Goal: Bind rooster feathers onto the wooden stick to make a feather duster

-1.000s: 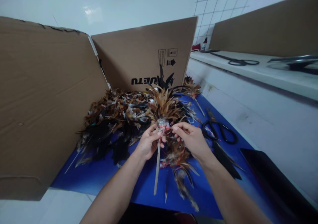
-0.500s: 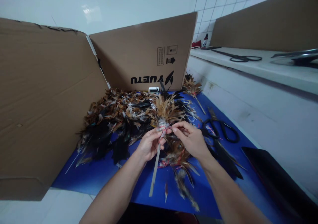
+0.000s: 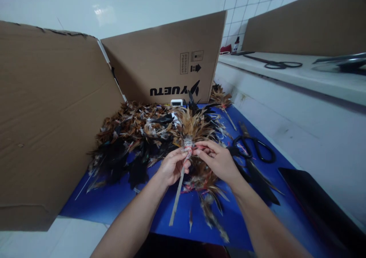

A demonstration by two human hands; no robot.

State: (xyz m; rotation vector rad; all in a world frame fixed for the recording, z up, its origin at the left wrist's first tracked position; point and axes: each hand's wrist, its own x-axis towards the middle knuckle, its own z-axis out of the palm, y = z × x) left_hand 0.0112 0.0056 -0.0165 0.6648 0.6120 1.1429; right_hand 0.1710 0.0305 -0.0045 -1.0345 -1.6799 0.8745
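Note:
My left hand [image 3: 175, 165] is closed on the thin pale stick [image 3: 177, 197] of a feather duster, just below its head. Brown and tan feathers [image 3: 194, 122] fan upward from the stick's top, with whitish quill ends [image 3: 187, 141] bunched at their base. Red string [image 3: 189, 149] is wound around that base. My right hand [image 3: 219, 159] pinches the red string close to the stick, on its right side. Under the hands lie more brown feathers [image 3: 204, 176] with red string among them.
Loose brown and black feathers [image 3: 137, 124] are heaped on the blue table [image 3: 168, 221]. Black-handled scissors [image 3: 253, 145] and a dark flat object [image 3: 311, 197] lie to the right. Another small feather bundle [image 3: 221, 98] on a stick sits behind. Cardboard panels [image 3: 160, 60] stand at the back and left.
My right hand has shifted slightly left, its fingers now closer against the stick with the red string. My left hand keeps its hold in about the same place.

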